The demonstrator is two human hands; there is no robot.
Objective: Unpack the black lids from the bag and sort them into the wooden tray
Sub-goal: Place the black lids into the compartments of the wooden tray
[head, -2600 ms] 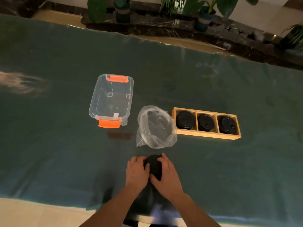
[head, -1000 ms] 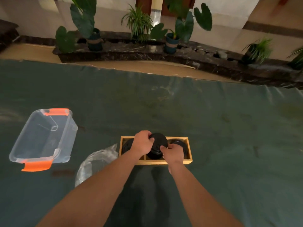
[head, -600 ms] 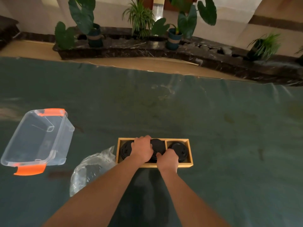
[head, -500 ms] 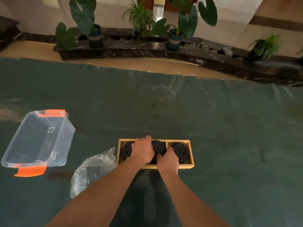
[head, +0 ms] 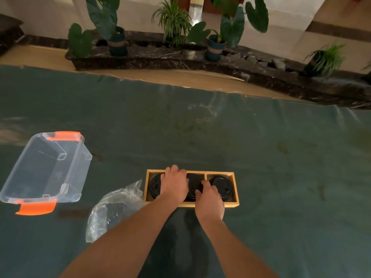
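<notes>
A wooden tray (head: 236, 189) with three compartments lies on the green cloth. Black lids fill each one: a stack at the left (head: 154, 186), a stack in the middle (head: 194, 184) and a stack at the right (head: 222, 186). My left hand (head: 174, 186) lies over the left and middle compartments, its fingers on the far side of the middle stack. My right hand (head: 208, 199) holds the near right side of that same stack, which sits down in its compartment. The clear plastic bag (head: 112, 209) lies crumpled left of the tray with dark lids inside.
A clear plastic box (head: 46, 169) with orange latches stands open at the left. The green cloth (head: 281, 157) stretches far and right. Potted plants line a dark stone ledge beyond the cloth's far edge.
Both hands carried a stack of black lids from near the bag to the tray and lowered it into the middle compartment. Over the last half second they have hardly moved.
</notes>
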